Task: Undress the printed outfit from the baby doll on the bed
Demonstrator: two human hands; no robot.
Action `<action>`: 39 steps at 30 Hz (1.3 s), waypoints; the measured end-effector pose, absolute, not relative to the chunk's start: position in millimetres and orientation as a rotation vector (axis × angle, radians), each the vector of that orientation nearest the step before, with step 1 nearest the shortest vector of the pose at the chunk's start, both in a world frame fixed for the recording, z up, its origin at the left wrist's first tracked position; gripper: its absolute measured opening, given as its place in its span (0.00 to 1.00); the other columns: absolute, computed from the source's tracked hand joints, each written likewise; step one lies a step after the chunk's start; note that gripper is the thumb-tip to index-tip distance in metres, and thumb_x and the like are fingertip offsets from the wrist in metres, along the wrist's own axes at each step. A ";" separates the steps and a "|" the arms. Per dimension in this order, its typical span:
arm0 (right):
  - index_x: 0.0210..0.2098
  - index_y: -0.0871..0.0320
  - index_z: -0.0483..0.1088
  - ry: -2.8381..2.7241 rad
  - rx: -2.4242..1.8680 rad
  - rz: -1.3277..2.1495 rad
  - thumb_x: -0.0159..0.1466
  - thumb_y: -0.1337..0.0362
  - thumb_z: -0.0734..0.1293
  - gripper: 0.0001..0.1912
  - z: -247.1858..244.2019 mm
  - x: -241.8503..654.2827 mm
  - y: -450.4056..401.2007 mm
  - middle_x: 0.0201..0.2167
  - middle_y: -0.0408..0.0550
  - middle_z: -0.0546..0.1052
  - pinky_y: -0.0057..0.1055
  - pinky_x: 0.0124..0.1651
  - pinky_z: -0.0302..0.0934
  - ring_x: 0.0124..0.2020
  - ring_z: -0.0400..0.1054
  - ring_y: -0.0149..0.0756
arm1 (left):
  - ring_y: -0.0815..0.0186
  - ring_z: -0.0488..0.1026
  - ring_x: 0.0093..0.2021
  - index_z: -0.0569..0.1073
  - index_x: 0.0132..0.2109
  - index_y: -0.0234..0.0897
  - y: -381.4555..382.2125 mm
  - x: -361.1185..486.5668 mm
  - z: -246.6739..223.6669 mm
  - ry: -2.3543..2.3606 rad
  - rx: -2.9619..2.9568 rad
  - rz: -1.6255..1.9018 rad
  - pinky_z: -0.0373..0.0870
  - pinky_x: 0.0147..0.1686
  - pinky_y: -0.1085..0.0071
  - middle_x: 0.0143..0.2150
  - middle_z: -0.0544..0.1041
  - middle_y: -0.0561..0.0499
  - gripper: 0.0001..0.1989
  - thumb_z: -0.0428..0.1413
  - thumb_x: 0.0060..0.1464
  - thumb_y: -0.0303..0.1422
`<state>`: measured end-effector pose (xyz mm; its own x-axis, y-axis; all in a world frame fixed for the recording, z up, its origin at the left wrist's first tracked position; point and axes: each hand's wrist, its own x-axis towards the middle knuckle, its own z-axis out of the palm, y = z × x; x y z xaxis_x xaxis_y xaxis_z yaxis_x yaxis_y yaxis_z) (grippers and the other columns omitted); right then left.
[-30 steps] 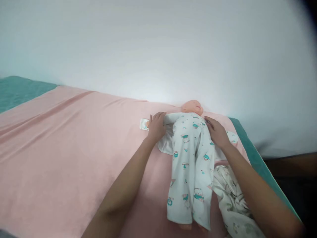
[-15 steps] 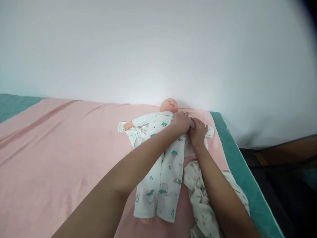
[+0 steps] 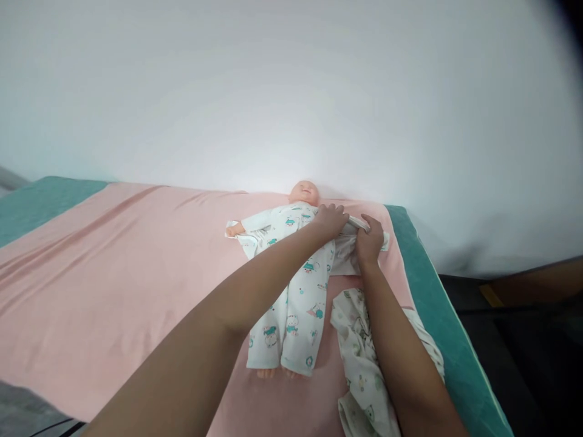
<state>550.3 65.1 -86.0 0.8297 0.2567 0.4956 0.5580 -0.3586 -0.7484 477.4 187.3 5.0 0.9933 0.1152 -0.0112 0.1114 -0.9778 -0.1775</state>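
Note:
A baby doll (image 3: pixel 304 192) lies on its back, dressed in white clothes with a teal and pink print. The trousers (image 3: pixel 303 315) reach its feet, and one bare hand of the doll rests to the left. My left hand (image 3: pixel 331 221) is closed over the sleeved arm near the doll's right-hand shoulder in view. Beyond it, my right hand (image 3: pixel 370 238) grips the outer part of the white sleeve (image 3: pixel 357 223), which stretches between my hands. The doll's hand on that side is hidden. A loose shirt panel lies beneath my right hand.
Pink cloth (image 3: pixel 136 273) covers most of a teal mattress (image 3: pixel 412 243) set against a white wall (image 3: pixel 273 91). Crumpled printed clothing (image 3: pixel 359 358) lies beside the doll's legs, partly under my right forearm. Past the mattress edge on the right is a dark area.
My right hand has moved outward, away from my left hand, exposing a stretch of sleeve between them. My left hand stays near the doll's shoulder. The view has shifted slightly.

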 end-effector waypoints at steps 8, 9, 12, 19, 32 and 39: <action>0.49 0.60 0.72 -0.558 -1.965 -0.296 0.56 0.64 0.56 0.25 -94.0 556.4 64.7 0.49 0.54 0.75 0.41 0.57 0.60 0.50 0.68 0.43 | 0.52 0.64 0.57 0.70 0.57 0.39 186.4 489.9 -9.2 -0.139 -2.997 0.095 0.61 0.53 0.53 0.57 0.69 0.41 0.18 0.47 0.60 0.29; 0.49 0.60 0.72 -0.530 -1.937 -0.291 0.55 0.65 0.56 0.25 -95.4 557.7 64.6 0.48 0.54 0.75 0.41 0.56 0.61 0.49 0.68 0.42 | 0.52 0.64 0.57 0.70 0.57 0.39 189.7 489.3 -6.1 -0.126 -2.989 0.089 0.61 0.53 0.53 0.58 0.69 0.41 0.19 0.48 0.60 0.28; 0.46 0.61 0.72 -0.441 -1.832 -0.254 0.52 0.66 0.56 0.25 -98.9 560.7 64.7 0.45 0.53 0.75 0.40 0.54 0.63 0.47 0.69 0.41 | 0.52 0.63 0.57 0.70 0.56 0.40 203.4 483.4 8.3 -0.113 -2.971 0.033 0.61 0.52 0.54 0.57 0.69 0.42 0.18 0.50 0.59 0.27; 0.44 0.61 0.69 -0.337 -1.533 -0.068 0.48 0.65 0.60 0.23 -99.1 565.8 66.0 0.44 0.53 0.74 0.41 0.51 0.66 0.44 0.70 0.41 | 0.55 0.65 0.53 0.71 0.53 0.39 228.6 458.8 42.0 -0.161 -2.982 -0.063 0.64 0.50 0.58 0.53 0.69 0.42 0.19 0.53 0.55 0.22; 0.42 0.57 0.66 -0.310 -1.393 -0.107 0.54 0.61 0.64 0.16 -78.7 559.3 56.4 0.44 0.51 0.73 0.38 0.50 0.66 0.45 0.70 0.38 | 0.56 0.70 0.51 0.71 0.53 0.34 212.8 443.9 16.6 -0.250 -3.063 -0.028 0.68 0.48 0.62 0.53 0.70 0.41 0.16 0.53 0.57 0.29; 0.57 0.55 0.63 -0.950 -1.540 0.218 0.65 0.52 0.62 0.24 -55.3 476.9 98.3 0.59 0.51 0.67 0.40 0.63 0.58 0.60 0.62 0.40 | 0.65 0.70 0.54 0.74 0.50 0.39 267.4 360.3 17.6 -0.596 -3.502 -0.665 0.65 0.57 0.69 0.54 0.73 0.49 0.17 0.44 0.64 0.37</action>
<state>476.9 98.3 -55.3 0.6425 0.6659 0.3791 0.4348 0.0906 -0.8960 360.3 267.4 17.6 0.8846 0.3860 0.2617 0.2184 -0.8388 0.4987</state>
